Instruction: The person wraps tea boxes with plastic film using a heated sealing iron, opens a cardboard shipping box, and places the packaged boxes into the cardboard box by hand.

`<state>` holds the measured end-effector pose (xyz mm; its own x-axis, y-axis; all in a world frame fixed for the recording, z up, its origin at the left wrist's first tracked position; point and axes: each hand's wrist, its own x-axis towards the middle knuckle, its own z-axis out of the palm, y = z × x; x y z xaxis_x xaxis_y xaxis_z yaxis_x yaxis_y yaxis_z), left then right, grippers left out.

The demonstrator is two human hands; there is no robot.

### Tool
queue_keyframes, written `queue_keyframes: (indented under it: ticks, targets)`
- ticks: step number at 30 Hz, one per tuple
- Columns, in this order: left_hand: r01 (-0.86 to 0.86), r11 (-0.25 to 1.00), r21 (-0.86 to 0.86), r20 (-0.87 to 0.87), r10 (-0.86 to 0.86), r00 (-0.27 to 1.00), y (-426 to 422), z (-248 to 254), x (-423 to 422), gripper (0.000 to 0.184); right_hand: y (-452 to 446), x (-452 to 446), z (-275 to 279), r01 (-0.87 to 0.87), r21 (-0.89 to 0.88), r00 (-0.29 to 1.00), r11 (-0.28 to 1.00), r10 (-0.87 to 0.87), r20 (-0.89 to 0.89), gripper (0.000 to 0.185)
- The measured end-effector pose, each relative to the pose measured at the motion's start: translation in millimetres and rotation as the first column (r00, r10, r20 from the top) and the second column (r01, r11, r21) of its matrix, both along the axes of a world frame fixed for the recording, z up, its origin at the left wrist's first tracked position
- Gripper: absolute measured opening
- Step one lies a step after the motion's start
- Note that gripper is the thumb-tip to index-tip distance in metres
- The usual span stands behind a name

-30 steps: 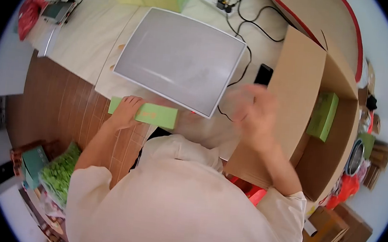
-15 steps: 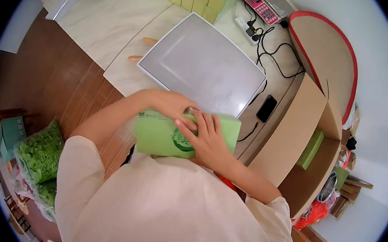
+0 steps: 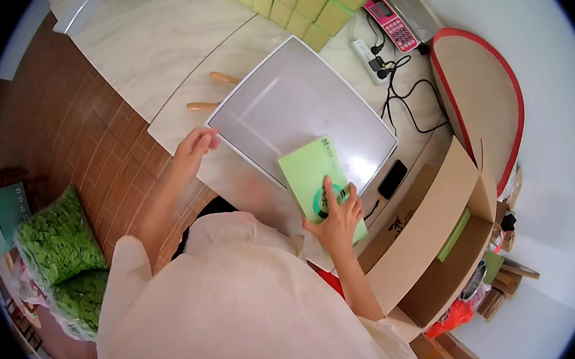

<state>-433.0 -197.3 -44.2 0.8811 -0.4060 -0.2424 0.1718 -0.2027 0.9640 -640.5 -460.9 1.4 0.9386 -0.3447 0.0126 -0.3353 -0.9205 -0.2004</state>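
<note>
While one box (image 3: 455, 236) lies inside the open carton (image 3: 427, 222), the held box (image 3: 302, 170) is outside it, and many more stand in the stack (image 3: 282, 1) near 12 o'clock; how many are left to handle cannot be told. The right hand (image 3: 339, 217), half open with fingers spread, grasps the held box's near end, so most of it points toward 11 o'clock, over the panel (image 3: 273, 103). From the left hand (image 3: 193, 149), loosely curled with nothing visible in it, it lies at 3 o'clock.
</note>
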Motion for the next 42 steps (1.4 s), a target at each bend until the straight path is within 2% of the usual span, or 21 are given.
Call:
queue_keyframes:
  ticks: [2, 5, 6, 8, 14, 18, 22, 33, 38, 40, 42]
  targets:
    - [-0.137, 0.989, 0.045, -0.171, 0.143, 0.975, 21, -11, -17, 0.026, 0, 25, -1, 0.005, -0.008, 1.000, 1.000, -0.005, 0.004, 0.094]
    - [-0.238, 0.970, 0.056, -0.230, 0.245, 0.942, 39, -23, -30, 0.025, -4, 60, -6, -0.010, 0.001, 1.000, 1.000, 0.010, 0.014, 0.092]
    - [-0.253, 0.966, 0.060, -0.240, 0.260, 0.935, 41, -23, -31, 0.025, -6, 73, -11, -0.026, 0.003, 1.000, 1.000, 0.026, 0.003, 0.092]
    - [-0.296, 0.954, 0.052, -0.204, 0.300, 0.932, 44, -20, -35, 0.025, -9, 104, -23, -0.014, -0.038, 0.992, 0.999, 0.019, 0.124, 0.091]
    - [-0.339, 0.940, 0.037, -0.266, 0.336, 0.904, 56, -22, -49, 0.023, -34, 227, -52, -0.030, -0.113, 0.945, 0.993, 0.065, 0.321, 0.084]
    - [-0.345, 0.938, 0.026, -0.229, 0.341, 0.912, 66, -23, -62, 0.024, -46, 261, -55, 0.013, -0.131, 0.957, 0.991, 0.025, 0.289, 0.081]
    - [-0.354, 0.934, 0.035, -0.216, 0.353, 0.910, 61, -10, -69, 0.024, -41, 238, -54, -0.001, -0.122, 0.933, 0.992, 0.045, 0.357, 0.078]
    - [-0.277, 0.956, -0.093, -0.261, 0.245, 0.934, 26, 8, -81, 0.021, -8, 93, -26, -0.016, -0.074, 0.965, 0.997, 0.035, 0.260, 0.084]
    - [-0.239, 0.963, -0.125, -0.238, 0.205, 0.949, 22, -3, -82, 0.020, 19, 14, -5, -0.016, 0.040, 0.994, 0.999, 0.011, 0.112, 0.087]
    - [-0.228, 0.965, -0.132, -0.228, 0.195, 0.954, 17, -5, -82, 0.021, 27, -19, -5, -0.015, 0.019, 0.996, 1.000, 0.013, 0.085, 0.089]
    - [-0.219, 0.966, -0.135, -0.217, 0.187, 0.958, 12, -7, -80, 0.021, 34, -48, 1, -0.009, 0.124, 0.999, 0.992, 0.015, -0.045, 0.091]
